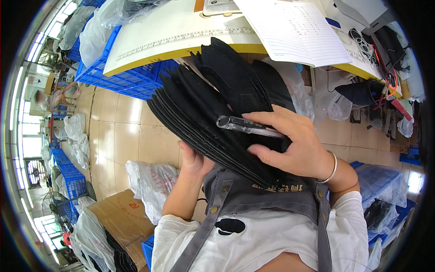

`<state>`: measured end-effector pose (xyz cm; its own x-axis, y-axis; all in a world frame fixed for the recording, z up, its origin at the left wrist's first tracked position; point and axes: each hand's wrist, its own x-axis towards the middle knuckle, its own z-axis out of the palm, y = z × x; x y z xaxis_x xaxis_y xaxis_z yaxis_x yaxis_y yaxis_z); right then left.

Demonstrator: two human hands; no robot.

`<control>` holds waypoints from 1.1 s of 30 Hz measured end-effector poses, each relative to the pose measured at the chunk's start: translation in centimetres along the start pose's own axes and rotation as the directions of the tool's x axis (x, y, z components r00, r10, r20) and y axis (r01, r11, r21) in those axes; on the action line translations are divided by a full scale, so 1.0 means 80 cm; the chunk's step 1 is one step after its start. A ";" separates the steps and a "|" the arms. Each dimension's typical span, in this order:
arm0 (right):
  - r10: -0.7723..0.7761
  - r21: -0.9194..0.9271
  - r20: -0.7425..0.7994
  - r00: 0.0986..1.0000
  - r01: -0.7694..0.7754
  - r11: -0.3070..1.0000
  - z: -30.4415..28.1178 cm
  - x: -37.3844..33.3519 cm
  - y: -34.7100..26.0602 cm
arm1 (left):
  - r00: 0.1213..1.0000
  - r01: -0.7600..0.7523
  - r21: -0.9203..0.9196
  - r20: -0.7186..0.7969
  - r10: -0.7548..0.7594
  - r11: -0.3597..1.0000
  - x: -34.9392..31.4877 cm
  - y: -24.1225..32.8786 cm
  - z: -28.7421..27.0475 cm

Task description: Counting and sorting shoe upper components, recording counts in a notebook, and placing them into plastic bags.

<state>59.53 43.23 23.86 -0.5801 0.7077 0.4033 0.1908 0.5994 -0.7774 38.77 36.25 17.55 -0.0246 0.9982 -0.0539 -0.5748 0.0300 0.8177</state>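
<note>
A thick stack of black fabric pieces (190, 115) is fanned out in front of my apron, its layered edges toward the left. My left hand (194, 162) grips the stack from below at its near left edge; the thumb shows and the other fingers are hidden behind the layers. In my right hand (299, 140) lies a pen (244, 126) with a clear barrel and a black part, held sideways over the pieces. The right thumb and fingers also rest on the stack's right part. Another group of black pieces (233, 68) leans up near the table edge.
Ahead stands a white table (181, 41) with a yellow edge and ruler markings, bearing an open notebook (294, 34). Blue crates (122, 81) sit below its left side. A cardboard box (120, 217) and white bags (152, 186) lie at lower left. Far left, a person (56, 97) is seated.
</note>
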 end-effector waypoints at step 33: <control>-0.026 -0.022 0.004 1.000 0.026 0.999 0.000 0.005 -0.003 | 0.952 0.029 -0.492 0.278 0.125 0.870 0.008 -0.014 -0.016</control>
<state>59.24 43.40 24.19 -0.5878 0.6903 0.4218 0.1925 0.6258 -0.7559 38.37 36.80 15.85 0.1324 0.9686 0.2106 -0.9033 0.0304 0.4280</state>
